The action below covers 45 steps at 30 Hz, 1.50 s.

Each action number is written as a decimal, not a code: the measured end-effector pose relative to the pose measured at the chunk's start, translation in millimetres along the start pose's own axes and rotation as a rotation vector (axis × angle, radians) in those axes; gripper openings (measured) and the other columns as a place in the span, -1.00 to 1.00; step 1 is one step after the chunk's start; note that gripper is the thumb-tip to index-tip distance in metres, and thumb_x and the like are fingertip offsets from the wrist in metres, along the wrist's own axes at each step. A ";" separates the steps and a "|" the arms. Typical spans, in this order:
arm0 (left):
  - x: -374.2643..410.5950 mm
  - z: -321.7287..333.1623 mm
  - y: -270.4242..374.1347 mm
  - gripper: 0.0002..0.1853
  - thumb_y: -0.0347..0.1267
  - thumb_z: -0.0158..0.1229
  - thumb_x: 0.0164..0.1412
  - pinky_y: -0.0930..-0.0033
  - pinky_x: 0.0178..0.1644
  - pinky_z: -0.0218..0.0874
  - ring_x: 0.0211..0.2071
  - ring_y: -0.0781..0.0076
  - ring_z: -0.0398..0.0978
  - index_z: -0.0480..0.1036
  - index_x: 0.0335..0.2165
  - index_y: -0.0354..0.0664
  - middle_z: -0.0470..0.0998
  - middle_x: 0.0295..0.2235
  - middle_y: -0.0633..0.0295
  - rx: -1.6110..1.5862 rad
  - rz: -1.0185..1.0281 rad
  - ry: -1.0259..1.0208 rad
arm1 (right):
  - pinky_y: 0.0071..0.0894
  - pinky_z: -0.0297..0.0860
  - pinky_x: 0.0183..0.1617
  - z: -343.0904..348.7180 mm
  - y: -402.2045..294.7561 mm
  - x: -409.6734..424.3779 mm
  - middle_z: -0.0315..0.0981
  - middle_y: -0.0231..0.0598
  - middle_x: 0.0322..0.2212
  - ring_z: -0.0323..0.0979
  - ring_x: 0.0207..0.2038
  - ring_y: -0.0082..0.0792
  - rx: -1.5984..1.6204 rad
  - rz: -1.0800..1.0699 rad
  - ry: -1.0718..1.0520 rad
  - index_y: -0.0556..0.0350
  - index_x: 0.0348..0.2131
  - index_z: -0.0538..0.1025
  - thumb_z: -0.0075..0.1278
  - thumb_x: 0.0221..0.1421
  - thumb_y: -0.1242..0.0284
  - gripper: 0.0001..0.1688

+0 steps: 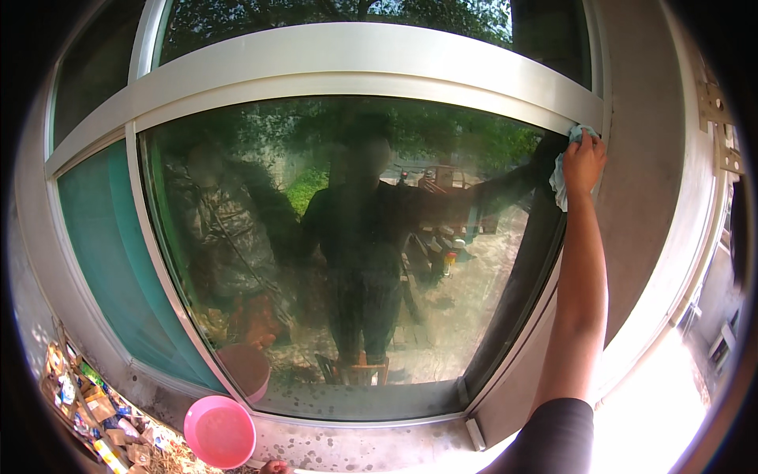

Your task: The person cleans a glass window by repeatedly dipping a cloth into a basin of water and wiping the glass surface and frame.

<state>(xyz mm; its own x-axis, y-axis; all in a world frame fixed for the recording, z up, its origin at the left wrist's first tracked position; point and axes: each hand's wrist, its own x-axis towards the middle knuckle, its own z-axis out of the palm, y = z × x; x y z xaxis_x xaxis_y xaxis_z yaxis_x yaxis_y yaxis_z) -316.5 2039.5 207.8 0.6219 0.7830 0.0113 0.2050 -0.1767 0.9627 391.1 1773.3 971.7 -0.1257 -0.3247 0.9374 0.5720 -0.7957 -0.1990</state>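
My right hand (584,164) presses a pale blue-white cloth (558,183) against the upper right corner of a window's metal frame (367,56), with the arm stretched up along the right side. Below that frame, the large glass pane (355,255) reflects a standing figure with an outstretched arm. At the bottom edge, only part of my left hand (275,467) shows near the sill, and its fingers are too cut off to read. Just left of it, a pink plastic basin (219,432) stands at the sill's edge.
The concrete sill (331,444) is spotted with wet marks. A teal panel (118,255) fills the narrower opening on the left. Scattered litter and cardboard (98,406) lie on the ground at lower left. A plastered wall (639,148) borders the window on the right.
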 end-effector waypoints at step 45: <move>-26.4 -13.8 19.0 -0.66 -0.33 0.16 0.02 0.37 -0.46 0.27 -0.54 0.39 0.41 0.33 -0.21 -0.22 0.47 -0.53 0.17 0.309 0.104 0.140 | -0.20 0.31 -0.18 -0.2 11.9 29.0 0.46 -0.03 -0.41 0.40 -0.27 -0.08 0.221 0.181 -0.169 0.13 -0.46 0.54 0.04 -0.05 0.31 -0.76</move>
<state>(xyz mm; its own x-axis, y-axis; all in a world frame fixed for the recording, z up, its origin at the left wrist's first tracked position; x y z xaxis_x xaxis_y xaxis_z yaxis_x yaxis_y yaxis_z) -339.5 2023.7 229.5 0.5458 0.8220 0.1625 0.3782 -0.4148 0.8276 394.1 1754.3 996.5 0.1201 -0.3467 0.9303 0.7369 -0.5968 -0.3176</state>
